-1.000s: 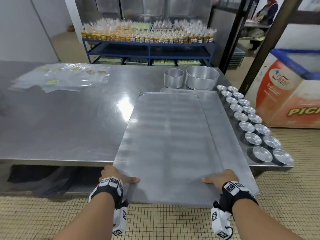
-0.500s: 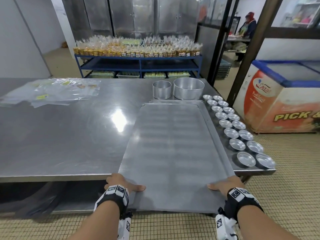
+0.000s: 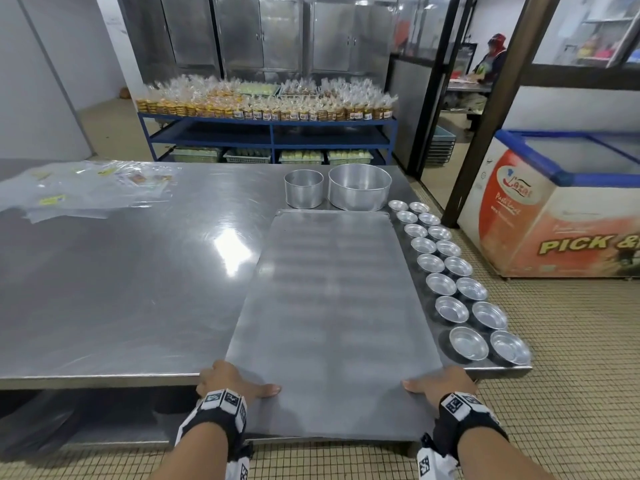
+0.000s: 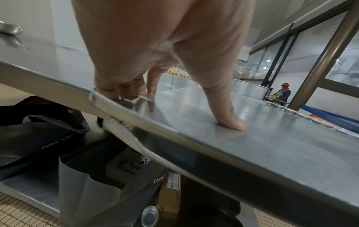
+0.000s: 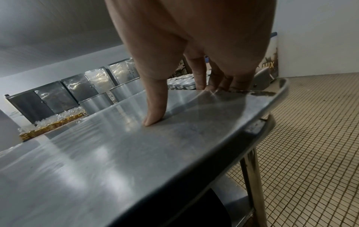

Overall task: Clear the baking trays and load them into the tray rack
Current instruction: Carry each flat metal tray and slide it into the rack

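Note:
A large flat metal baking tray (image 3: 332, 306) lies lengthwise on the steel table (image 3: 121, 289), its near end sticking out past the table's front edge. My left hand (image 3: 239, 379) grips the near left corner, thumb (image 4: 233, 121) on top and fingers curled round the side rim. At the near right corner my right hand (image 3: 440, 380) holds the tray the same way, thumb (image 5: 153, 119) flat on the sheet. The rim of a second tray (image 3: 287, 213) shows under the far end. No tray rack is in view.
Two rows of small round tins (image 3: 464, 299) line the table's right edge beside the tray. Two round cake pans (image 3: 358, 187) stand behind it. Plastic bags (image 3: 86, 188) lie far left. A chest freezer (image 3: 561, 209) stands to the right, and dark bags (image 4: 77, 176) sit under the table.
The top tray has swung straight and now covers the lower tray that showed along its right side. Both hands keep the same grip on the near corners.

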Motion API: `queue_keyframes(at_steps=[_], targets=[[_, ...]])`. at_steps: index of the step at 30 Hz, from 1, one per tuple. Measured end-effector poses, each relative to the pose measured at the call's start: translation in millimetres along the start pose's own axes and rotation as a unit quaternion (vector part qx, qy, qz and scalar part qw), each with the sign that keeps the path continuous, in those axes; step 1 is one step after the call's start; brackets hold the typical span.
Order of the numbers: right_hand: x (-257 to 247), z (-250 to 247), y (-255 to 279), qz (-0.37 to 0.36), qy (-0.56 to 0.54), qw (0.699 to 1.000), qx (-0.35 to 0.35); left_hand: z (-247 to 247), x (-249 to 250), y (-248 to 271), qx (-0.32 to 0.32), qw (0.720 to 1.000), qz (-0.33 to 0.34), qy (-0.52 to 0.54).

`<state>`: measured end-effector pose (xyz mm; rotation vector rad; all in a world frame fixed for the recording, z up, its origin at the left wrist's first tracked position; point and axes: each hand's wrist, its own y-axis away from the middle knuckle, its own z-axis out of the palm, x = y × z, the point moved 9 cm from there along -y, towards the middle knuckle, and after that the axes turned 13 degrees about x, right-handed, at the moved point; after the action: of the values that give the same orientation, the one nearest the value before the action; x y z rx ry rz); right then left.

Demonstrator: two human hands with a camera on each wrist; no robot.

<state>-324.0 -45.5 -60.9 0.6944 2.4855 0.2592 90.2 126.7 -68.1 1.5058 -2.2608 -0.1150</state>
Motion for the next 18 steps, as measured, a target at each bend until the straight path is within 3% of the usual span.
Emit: queue_keyframes(at_steps=[8, 10, 13, 18], targets=[[10.8, 26.8, -29.3, -0.007, 0.033, 0.999, -0.008, 5.3, 4.8, 1.2, 0.001, 0.998, -0.046, -0.046], [20.4, 40.6, -48.8, 0.000, 0.031, 0.999, -0.009, 9.3, 5.3, -1.1, -0.022, 0.998, -0.058, -0.006], [13.0, 29.0, -34.1, 0.004, 0.019, 1.000, -0.025, 15.2, 3.9, -3.5, -0.050, 0.994, -0.075, 0.066], [5.8, 25.8, -22.2, 0.009, -0.023, 0.999, -0.048, 14.1, -6.2, 0.3, -0.052, 0.993, -0.087, 0.068]])
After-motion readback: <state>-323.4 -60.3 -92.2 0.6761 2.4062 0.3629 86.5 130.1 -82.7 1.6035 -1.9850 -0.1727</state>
